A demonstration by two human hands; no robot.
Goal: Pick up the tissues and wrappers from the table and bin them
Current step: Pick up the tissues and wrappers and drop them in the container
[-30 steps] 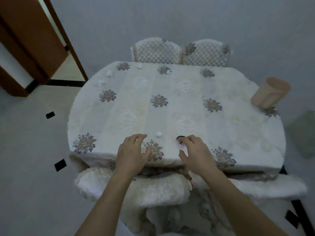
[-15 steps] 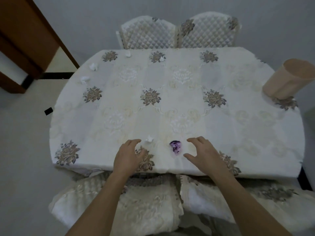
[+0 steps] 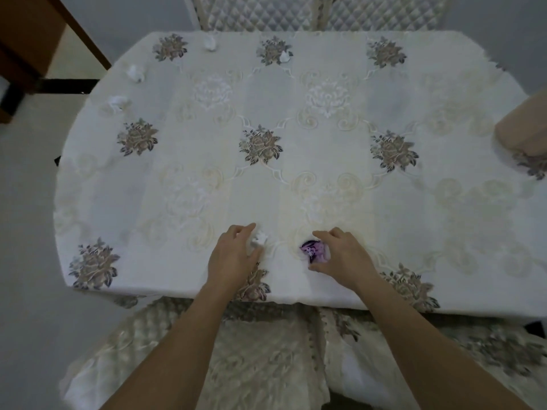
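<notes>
Both now closed in from half a second ago: left hand [image 3: 233, 255] cupping crumpled tissue [image 3: 260, 240], right hand [image 3: 340, 253] fingers curled against purple wrapper [image 3: 314, 251] on tabletop [image 3: 325, 179], neither lifted.

The table [image 3: 296, 179] wears a white cloth with flowers. A purple wrapper [image 3: 314, 250] and a white tissue [image 3: 260, 240] lie at 6 o'clock. Four more tissues lie from 10 to 12 o'clock. A tan bin [image 3: 522, 134] rests at 3 o'clock.

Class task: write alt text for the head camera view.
Two bare hands reach across a floral tablecloth: the left hand closes around a crumpled white tissue, the right hand around a purple wrapper. Four more tissues lie farther away.
</notes>
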